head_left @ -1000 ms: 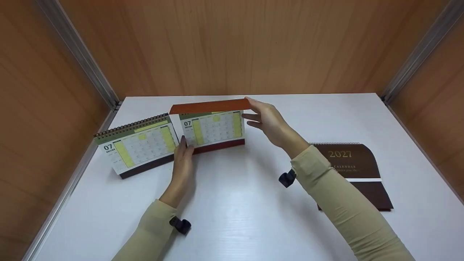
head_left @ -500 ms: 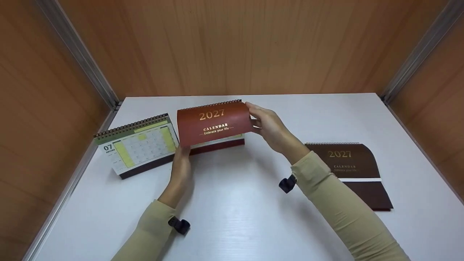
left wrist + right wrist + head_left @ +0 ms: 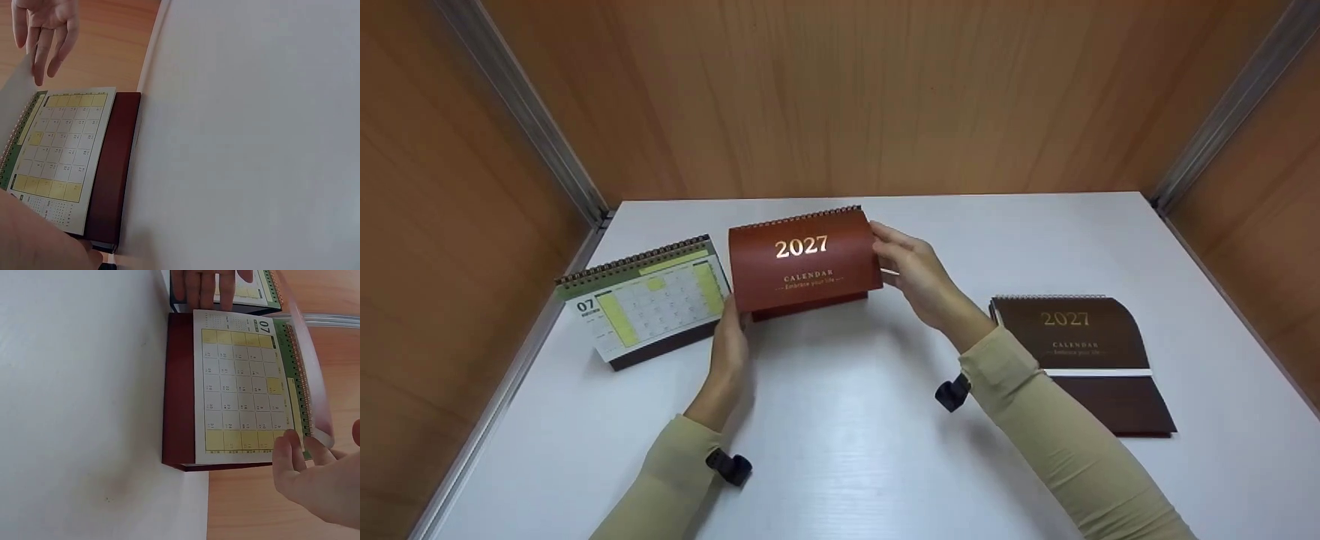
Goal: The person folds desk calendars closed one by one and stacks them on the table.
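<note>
A desk calendar with a reddish-brown cover (image 3: pixel 806 259) stands upright near the back middle. The cover hangs bowed over its front, and the July page (image 3: pixel 242 388) beneath shows in both wrist views. My left hand (image 3: pixel 729 349) rests at the calendar's lower left side; in the right wrist view the left fingers (image 3: pixel 208 289) are straight along its edge. At the opposite side, my right hand (image 3: pixel 919 277) touches the cover's right edge with extended fingers (image 3: pixel 298 450), some between cover and pages. A second calendar (image 3: pixel 652 300), opened to July, stands just left.
A dark brown 2027 calendar (image 3: pixel 1069 330) sits at the right of the white table (image 3: pixel 840 450), partly behind my right sleeve (image 3: pixel 1065 420). Wooden panels (image 3: pixel 840 97) close off the back and sides.
The reddish-brown cover has swung down from above the calendar to hang over its front page. My right hand has lowered slightly with it; my left hand has slid slightly down and left.
</note>
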`<state>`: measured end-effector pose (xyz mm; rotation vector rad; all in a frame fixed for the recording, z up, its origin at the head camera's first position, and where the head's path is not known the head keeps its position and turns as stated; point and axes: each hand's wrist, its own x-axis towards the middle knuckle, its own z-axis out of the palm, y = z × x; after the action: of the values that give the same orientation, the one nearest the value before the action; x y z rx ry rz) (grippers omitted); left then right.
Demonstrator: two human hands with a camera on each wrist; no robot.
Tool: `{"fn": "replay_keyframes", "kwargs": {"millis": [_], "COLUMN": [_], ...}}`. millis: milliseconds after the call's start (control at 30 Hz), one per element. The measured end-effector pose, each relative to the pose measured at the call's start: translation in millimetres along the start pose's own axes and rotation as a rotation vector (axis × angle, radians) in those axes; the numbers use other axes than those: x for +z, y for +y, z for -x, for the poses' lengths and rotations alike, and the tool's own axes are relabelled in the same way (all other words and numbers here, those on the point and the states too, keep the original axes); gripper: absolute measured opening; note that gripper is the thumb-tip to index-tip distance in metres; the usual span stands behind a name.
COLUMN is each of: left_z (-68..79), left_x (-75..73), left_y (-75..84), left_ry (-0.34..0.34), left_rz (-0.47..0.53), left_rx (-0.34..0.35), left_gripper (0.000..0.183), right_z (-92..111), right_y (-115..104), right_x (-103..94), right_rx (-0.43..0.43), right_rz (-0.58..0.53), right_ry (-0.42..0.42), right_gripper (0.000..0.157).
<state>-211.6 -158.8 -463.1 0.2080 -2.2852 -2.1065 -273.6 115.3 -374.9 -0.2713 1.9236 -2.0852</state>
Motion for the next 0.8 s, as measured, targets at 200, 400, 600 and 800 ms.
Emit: {"fn": "replay_keyframes", "kwargs": {"millis": [200, 400, 600, 800], "left_z": [0.0, -4.3, -4.5, -2.7], "left_x": [-1.5, -1.9, -2.3, -1.6], "left_y": [1.3, 1.2, -0.4, -0.1], "left_ry": [-0.018, -0.033, -0.041, -0.024], "left_rz": [0.042, 0.077, 0.070, 0.007], "left_rx": [-0.029, -0.037, -0.031, -0.005], "left_gripper": [0.067, 0.068, 0.064, 0.062], "right_z": [-1, -5, -9, -12], "right_y": [6, 12, 18, 24], "right_x": [-0.6, -2.0, -4.3, -5.4], "right_rx": [0.028, 0.043, 0.047, 0.061], "right_rz": [0.000, 0.000, 0.008, -0.005], "right_ry": [0.020, 0.034, 0.037, 0.052], "right_gripper": [0.054, 0.052, 0.050, 0.049]}}
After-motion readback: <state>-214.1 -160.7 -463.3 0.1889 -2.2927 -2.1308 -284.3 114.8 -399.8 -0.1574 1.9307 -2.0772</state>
